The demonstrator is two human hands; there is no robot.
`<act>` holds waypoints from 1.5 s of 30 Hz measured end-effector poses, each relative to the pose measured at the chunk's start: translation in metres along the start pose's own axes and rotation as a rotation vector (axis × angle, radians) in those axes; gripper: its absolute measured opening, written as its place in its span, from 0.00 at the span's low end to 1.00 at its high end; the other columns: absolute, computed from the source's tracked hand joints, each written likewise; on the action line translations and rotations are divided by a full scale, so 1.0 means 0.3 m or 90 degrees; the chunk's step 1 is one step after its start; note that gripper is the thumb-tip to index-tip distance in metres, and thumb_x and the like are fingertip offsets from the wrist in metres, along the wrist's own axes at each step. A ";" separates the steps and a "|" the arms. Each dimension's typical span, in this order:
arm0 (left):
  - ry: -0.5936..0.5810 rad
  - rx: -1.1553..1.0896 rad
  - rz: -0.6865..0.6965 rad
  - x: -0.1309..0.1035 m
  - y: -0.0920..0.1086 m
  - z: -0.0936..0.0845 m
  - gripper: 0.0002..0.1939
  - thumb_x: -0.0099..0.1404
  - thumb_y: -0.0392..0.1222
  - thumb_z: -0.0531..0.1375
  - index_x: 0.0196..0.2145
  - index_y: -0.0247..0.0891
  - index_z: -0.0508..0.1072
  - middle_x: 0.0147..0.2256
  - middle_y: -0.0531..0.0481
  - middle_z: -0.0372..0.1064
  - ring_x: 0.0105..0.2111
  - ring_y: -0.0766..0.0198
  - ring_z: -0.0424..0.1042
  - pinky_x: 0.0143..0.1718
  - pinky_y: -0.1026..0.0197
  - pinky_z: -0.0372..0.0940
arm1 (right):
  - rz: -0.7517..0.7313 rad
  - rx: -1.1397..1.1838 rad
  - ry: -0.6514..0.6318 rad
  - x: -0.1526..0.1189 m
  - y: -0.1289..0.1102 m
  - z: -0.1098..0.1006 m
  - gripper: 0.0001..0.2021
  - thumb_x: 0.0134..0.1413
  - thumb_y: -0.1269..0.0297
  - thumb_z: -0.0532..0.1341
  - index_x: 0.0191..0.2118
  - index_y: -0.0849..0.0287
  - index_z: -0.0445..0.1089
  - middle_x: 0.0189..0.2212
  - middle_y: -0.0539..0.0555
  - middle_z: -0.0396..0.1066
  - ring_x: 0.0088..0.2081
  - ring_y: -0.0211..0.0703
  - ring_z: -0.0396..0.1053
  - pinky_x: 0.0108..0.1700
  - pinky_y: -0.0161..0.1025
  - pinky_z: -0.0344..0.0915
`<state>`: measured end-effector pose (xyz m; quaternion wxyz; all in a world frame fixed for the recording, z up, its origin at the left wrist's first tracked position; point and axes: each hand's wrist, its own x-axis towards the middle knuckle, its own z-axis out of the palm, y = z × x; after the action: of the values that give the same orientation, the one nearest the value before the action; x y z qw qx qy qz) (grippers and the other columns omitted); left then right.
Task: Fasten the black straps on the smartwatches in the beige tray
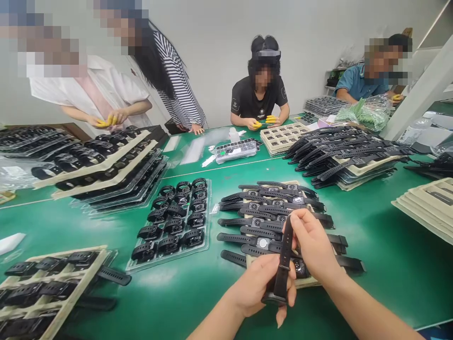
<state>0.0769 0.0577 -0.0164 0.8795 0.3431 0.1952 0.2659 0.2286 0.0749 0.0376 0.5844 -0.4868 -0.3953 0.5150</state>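
Note:
A black smartwatch (283,271) is held upright between my hands at the lower centre. My left hand (260,283) is closed round its case and the lower part of the strap. With fingers pinched, my right hand (313,241) grips the strap's upper end. Just behind them lies a beige tray (295,183) of watches with straps spread flat, several watch backs facing up. To its left, a clear plastic tray (208,208) holds rows of watches with closed, looped straps.
Stacked watch trays stand at the left (116,177) and right (348,182). Another beige tray (76,295) sits at the near left. Beige trays (423,212) are piled at the right edge. Several people are across the green table (354,212).

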 end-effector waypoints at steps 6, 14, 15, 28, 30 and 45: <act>-0.024 -0.001 -0.008 0.001 -0.001 -0.008 0.24 0.69 0.61 0.58 0.37 0.33 0.72 0.23 0.49 0.71 0.16 0.66 0.70 0.13 0.68 0.64 | 0.015 0.020 0.000 0.006 0.012 -0.003 0.25 0.53 0.36 0.66 0.33 0.56 0.65 0.23 0.46 0.69 0.19 0.33 0.62 0.22 0.31 0.61; -0.017 0.091 -0.023 -0.007 0.006 -0.008 0.31 0.64 0.69 0.58 0.37 0.33 0.73 0.24 0.48 0.71 0.14 0.68 0.67 0.14 0.67 0.60 | 0.031 0.021 -0.009 0.008 0.023 -0.003 0.24 0.55 0.37 0.66 0.33 0.56 0.65 0.23 0.45 0.67 0.20 0.33 0.60 0.22 0.31 0.59; 0.003 0.148 -0.014 -0.012 0.016 0.003 0.31 0.65 0.69 0.57 0.37 0.33 0.73 0.25 0.48 0.71 0.15 0.68 0.66 0.15 0.67 0.60 | 0.032 0.020 -0.008 0.007 0.024 -0.004 0.24 0.55 0.38 0.65 0.34 0.56 0.65 0.23 0.45 0.66 0.20 0.33 0.60 0.21 0.31 0.58; 0.278 0.954 0.559 -0.042 0.056 0.008 0.13 0.76 0.38 0.51 0.56 0.38 0.65 0.35 0.46 0.74 0.36 0.57 0.71 0.40 0.56 0.70 | 0.044 0.020 -0.216 -0.046 0.056 -0.007 0.17 0.65 0.46 0.62 0.37 0.56 0.68 0.27 0.47 0.67 0.28 0.39 0.68 0.33 0.35 0.67; 0.282 0.901 0.626 -0.042 0.057 0.014 0.15 0.77 0.40 0.51 0.59 0.40 0.61 0.33 0.48 0.73 0.35 0.59 0.71 0.39 0.57 0.70 | 0.097 0.140 -0.218 -0.045 0.080 0.002 0.17 0.63 0.46 0.64 0.37 0.56 0.66 0.25 0.45 0.66 0.24 0.36 0.66 0.30 0.33 0.66; 0.341 0.462 0.427 -0.049 0.067 0.013 0.07 0.71 0.43 0.62 0.45 0.42 0.72 0.39 0.49 0.75 0.39 0.62 0.74 0.42 0.61 0.69 | -0.205 -0.317 -0.383 -0.062 0.052 -0.036 0.22 0.74 0.60 0.50 0.68 0.42 0.60 0.47 0.56 0.65 0.48 0.48 0.67 0.51 0.45 0.70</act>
<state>0.0606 0.0595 0.0029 0.4922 0.5875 0.3707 0.5246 0.2326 0.0546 0.0209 0.3802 -0.3733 -0.7318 0.4250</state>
